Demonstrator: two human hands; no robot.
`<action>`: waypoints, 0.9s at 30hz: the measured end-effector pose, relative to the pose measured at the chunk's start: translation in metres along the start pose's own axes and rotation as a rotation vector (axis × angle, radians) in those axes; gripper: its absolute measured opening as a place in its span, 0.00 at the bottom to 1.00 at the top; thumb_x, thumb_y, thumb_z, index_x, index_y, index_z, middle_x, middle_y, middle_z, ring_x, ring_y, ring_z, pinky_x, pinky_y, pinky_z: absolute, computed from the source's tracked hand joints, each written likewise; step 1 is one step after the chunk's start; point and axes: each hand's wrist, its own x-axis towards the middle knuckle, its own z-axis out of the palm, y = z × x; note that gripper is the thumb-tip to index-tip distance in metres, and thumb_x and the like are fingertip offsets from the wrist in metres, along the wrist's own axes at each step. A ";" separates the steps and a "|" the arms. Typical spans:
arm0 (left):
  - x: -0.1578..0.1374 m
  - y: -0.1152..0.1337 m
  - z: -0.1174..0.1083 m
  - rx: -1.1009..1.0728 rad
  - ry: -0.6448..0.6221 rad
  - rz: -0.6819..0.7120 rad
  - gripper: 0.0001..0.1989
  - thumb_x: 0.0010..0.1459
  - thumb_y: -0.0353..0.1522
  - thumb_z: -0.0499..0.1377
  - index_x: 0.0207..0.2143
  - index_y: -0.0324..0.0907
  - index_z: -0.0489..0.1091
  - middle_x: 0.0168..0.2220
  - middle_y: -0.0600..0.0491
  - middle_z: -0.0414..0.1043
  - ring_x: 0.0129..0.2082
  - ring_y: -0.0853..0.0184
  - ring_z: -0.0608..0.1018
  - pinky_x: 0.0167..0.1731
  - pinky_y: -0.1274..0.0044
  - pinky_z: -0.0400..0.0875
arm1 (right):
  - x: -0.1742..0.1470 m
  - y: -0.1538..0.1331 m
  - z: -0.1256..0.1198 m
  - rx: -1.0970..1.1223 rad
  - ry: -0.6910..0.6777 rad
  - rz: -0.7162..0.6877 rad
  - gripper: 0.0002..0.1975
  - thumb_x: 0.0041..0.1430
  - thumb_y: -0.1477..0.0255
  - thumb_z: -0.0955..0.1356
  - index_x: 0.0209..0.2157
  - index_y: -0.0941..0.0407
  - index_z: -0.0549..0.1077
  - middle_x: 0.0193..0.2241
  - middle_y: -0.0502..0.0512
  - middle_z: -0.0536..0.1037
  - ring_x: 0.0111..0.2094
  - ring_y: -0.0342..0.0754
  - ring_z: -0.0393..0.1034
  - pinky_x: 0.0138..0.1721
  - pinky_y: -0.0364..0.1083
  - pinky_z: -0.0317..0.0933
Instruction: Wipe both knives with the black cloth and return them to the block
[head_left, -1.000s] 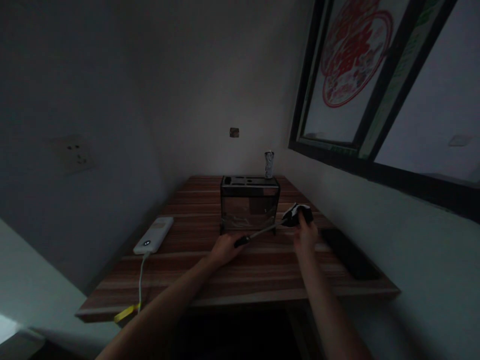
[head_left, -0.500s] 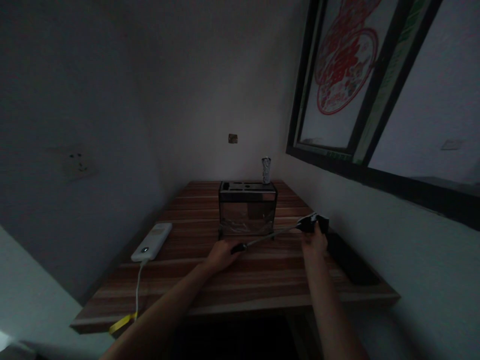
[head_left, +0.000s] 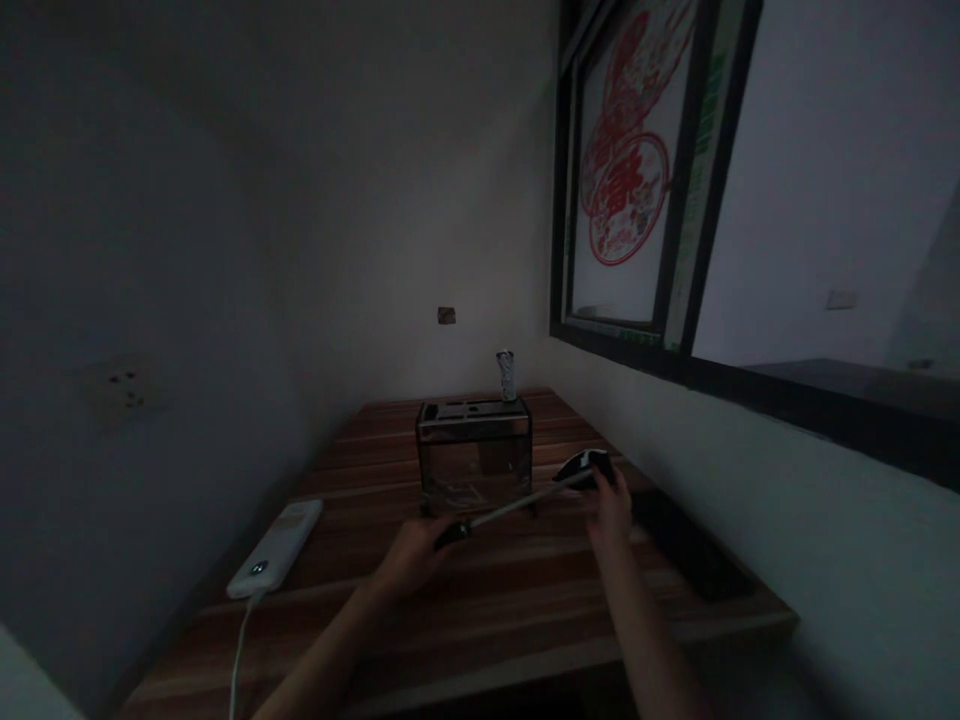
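Both my hands are on a thin, pale rod (head_left: 517, 507) with a dark handle at its left end and a black, white-edged head (head_left: 581, 467) at its right end. My left hand (head_left: 415, 553) is closed round the dark handle. The fingers of my right hand (head_left: 611, 508) pinch the black head; the dim light hides its exact kind. Just behind the rod stands a small clear tank (head_left: 476, 470) with a black frame and a slotted top. A patterned silver-grey cylinder (head_left: 507, 376) stands upright at the tank's back right, on it or behind it; I cannot tell which.
A white power bank (head_left: 276, 548) with a cable (head_left: 240, 650) lies on the left of the striped wooden table (head_left: 480, 640). Along the right wall lies a flat black object (head_left: 694, 550). A dark-framed window (head_left: 622, 335) with red decorations is above it; a socket (head_left: 124, 388) is on the left wall.
The view has tilted up and turned right, so the table and tank appear lower and further left. Both hands still hold the rod; the black head's angle has changed slightly.
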 end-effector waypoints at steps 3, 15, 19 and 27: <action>0.001 0.004 -0.024 -0.051 0.067 -0.043 0.15 0.54 0.32 0.53 0.45 0.45 0.64 0.37 0.52 0.75 0.36 0.65 0.76 0.35 0.80 0.67 | -0.001 0.004 0.001 -0.040 -0.080 0.040 0.23 0.30 0.68 0.73 0.34 0.54 0.71 0.31 0.49 0.75 0.29 0.45 0.70 0.24 0.41 0.63; 0.030 0.004 -0.193 0.212 0.216 0.021 0.11 0.54 0.37 0.52 0.39 0.43 0.64 0.36 0.53 0.72 0.34 0.67 0.74 0.33 0.79 0.64 | 0.003 0.019 -0.002 -0.235 -0.254 -0.049 0.13 0.32 0.72 0.69 0.27 0.56 0.74 0.28 0.52 0.76 0.32 0.49 0.69 0.31 0.45 0.63; 0.044 0.003 -0.247 0.382 0.175 0.068 0.13 0.53 0.41 0.53 0.38 0.45 0.68 0.34 0.54 0.73 0.34 0.67 0.73 0.33 0.80 0.62 | 0.002 0.023 -0.005 -0.209 -0.314 -0.017 0.13 0.32 0.73 0.66 0.26 0.55 0.75 0.29 0.52 0.77 0.32 0.49 0.69 0.33 0.46 0.63; 0.082 0.013 -0.341 0.753 0.006 0.156 0.18 0.53 0.46 0.52 0.38 0.44 0.71 0.33 0.55 0.72 0.35 0.66 0.72 0.36 0.79 0.57 | 0.004 0.022 -0.007 -0.174 -0.182 0.180 0.11 0.34 0.67 0.67 0.24 0.55 0.75 0.22 0.50 0.76 0.25 0.49 0.70 0.26 0.46 0.63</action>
